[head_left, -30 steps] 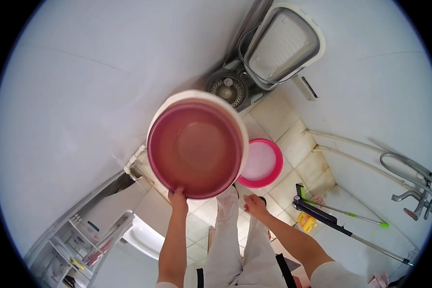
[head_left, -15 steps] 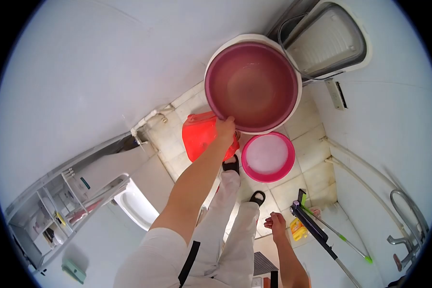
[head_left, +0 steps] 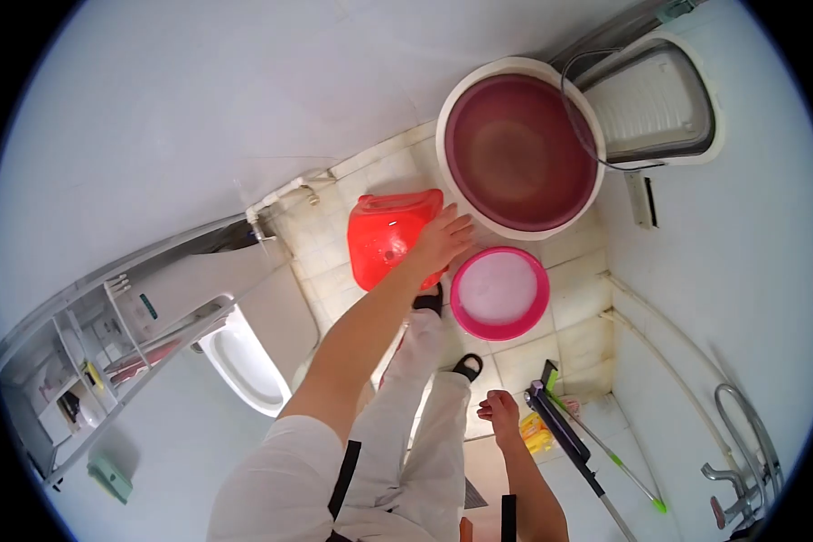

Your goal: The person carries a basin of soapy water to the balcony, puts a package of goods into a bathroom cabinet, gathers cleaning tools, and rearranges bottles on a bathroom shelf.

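My left hand (head_left: 444, 238) has its fingers apart over the right edge of a red plastic stool (head_left: 390, 242), near the pale basin's rim, and holds nothing. A dark red basin (head_left: 521, 154) rests inside a larger pale basin (head_left: 452, 169) at the upper right, by the wall. Below them on the tiles stands a pink basin (head_left: 499, 294) with whitish, cloudy contents. My right hand (head_left: 499, 413) hangs low at the right of my legs with its fingers curled; whether anything is in it is too small to tell.
A grey-white bucket with a wire handle (head_left: 657, 104) is at the upper right. A mop (head_left: 565, 434) and a yellow package (head_left: 537, 434) lie lower right, near a tap (head_left: 741, 488) and pipes. At the left are a white sink (head_left: 248, 361) and a shelf (head_left: 90, 361).
The dark red basin has moved right, away from my body, and my left hand has let go of its rim. The red stool, hidden at first, now shows. My right hand has lowered.
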A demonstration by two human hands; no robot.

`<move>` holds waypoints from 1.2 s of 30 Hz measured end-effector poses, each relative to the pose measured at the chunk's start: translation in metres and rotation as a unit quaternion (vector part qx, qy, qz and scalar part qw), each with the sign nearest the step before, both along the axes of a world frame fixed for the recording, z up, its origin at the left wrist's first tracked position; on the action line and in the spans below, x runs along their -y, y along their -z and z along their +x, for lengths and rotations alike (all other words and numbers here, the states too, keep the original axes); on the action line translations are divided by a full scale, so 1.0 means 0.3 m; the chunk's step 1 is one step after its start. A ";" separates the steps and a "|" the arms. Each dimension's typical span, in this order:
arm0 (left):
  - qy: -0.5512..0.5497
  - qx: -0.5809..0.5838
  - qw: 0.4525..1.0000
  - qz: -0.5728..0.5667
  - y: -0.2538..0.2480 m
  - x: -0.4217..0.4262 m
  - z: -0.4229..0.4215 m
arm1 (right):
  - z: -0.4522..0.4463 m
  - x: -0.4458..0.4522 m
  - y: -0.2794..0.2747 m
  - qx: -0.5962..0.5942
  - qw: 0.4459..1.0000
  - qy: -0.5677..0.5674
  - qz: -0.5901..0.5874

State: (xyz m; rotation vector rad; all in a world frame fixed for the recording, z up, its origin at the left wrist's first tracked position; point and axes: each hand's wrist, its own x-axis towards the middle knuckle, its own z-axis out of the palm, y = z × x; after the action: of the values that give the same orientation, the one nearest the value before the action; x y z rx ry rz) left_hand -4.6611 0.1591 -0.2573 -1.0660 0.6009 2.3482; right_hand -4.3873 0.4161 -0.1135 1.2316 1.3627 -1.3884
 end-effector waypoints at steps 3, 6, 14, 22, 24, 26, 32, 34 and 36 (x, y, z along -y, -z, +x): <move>0.036 -0.004 0.998 -0.044 -0.052 0.139 0.130 | -0.016 -0.006 0.000 0.013 1.000 -0.022 0.011; 0.078 0.039 0.912 -0.400 0.252 0.386 0.417 | 0.013 -0.016 0.002 0.019 1.000 -0.014 0.012; 0.133 0.160 0.894 -0.397 0.481 0.688 0.483 | 0.132 -0.061 0.153 0.066 0.997 -0.031 0.036; -0.159 0.002 0.956 -0.245 0.565 0.589 0.485 | 0.161 -0.068 0.231 0.094 0.992 -0.067 0.042; -0.067 0.032 0.897 -0.437 0.337 0.517 0.522 | 0.135 -0.047 0.200 0.068 0.996 -0.055 0.018; 0.021 0.024 0.806 -0.591 0.022 0.437 0.558 | 0.075 -0.028 0.186 -0.005 0.996 -0.091 -0.001; 0.233 -0.293 0.506 -0.777 -0.741 0.242 0.670 | -0.500 0.148 -0.207 -0.322 0.913 -0.244 0.056; 0.218 -0.418 0.434 -0.767 -0.876 0.186 0.613 | -0.696 0.200 -0.452 -0.191 0.973 -0.126 -0.022; 0.196 -0.531 0.351 -0.746 -0.982 0.139 0.564 | -0.740 0.181 -0.564 -0.178 0.976 -0.093 -0.078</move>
State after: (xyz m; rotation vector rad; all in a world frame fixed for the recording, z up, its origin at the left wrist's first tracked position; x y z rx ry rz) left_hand -4.4919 0.1174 0.0372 0.6302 3.2303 1.0372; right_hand -4.6092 0.3617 0.0557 0.7540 1.5316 -1.5975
